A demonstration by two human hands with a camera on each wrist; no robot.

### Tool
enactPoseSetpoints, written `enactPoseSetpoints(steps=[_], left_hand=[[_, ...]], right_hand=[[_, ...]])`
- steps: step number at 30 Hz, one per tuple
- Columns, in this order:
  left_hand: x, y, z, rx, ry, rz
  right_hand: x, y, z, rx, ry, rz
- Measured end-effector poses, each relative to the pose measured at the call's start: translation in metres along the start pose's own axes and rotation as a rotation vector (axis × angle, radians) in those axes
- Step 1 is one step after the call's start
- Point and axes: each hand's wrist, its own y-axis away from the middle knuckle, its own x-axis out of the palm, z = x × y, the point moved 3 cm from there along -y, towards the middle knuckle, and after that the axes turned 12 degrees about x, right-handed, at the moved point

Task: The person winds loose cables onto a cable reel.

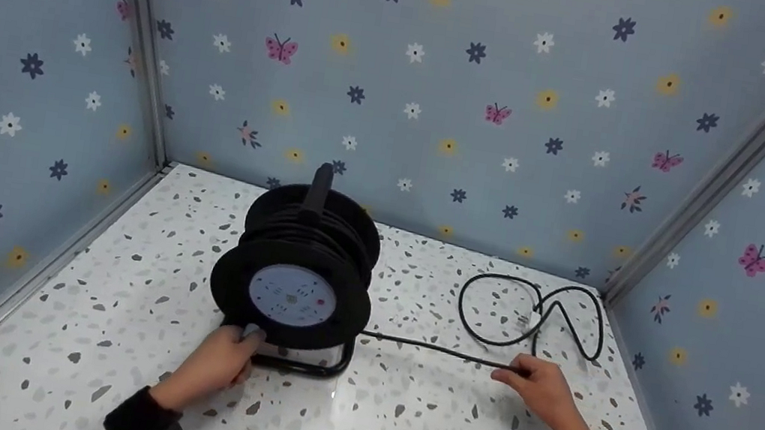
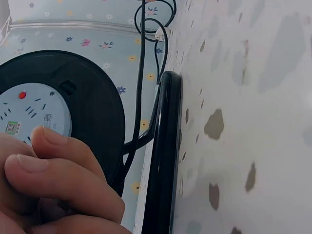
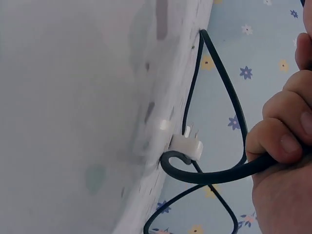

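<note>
A black cable reel [image 1: 297, 255] stands on its tubular stand [image 1: 306, 368], cable wound between its two flanges. The pale round socket panel [image 1: 292, 296] with a red button faces front. My left hand [image 1: 216, 361] is at the reel's lower front edge, fingers curled about a small greyish part [image 1: 253, 331] there, mostly hidden by the fingers. To the right, my right hand [image 1: 541, 394] grips the black cable [image 1: 438, 348], which stretches nearly straight from the reel. Beyond this hand the cable lies in loose loops [image 1: 464, 303], with a white plug [image 3: 186, 146] on its end.
The speckled white tabletop [image 1: 396, 429] is bounded by flower-patterned panels [image 1: 417, 84] at the back and both sides. Metal corner posts [image 1: 144, 35] stand where the panels meet. A black carrying handle [image 1: 319, 190] rises above the reel.
</note>
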Motion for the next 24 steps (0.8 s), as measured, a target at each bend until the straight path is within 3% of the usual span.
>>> enactPoseSetpoints(steps=[4,11,17,24], left_hand=[[-0.01,0.002,-0.001,-0.011,0.021,-0.04],[-0.023,0.002,-0.001,-0.044,0.158,-0.085],[-0.033,0.005,-0.006,-0.072,0.246,-0.138],[-0.044,0.004,-0.018,-0.046,0.328,-0.196]], right_hand=[[0.007,-0.001,0.007,-0.025,0.005,0.018],[0.019,-0.004,0.017,-0.076,0.036,0.054],[0.024,-0.007,0.021,-0.071,0.029,0.079],[0.035,-0.009,0.027,-0.101,0.031,0.098]])
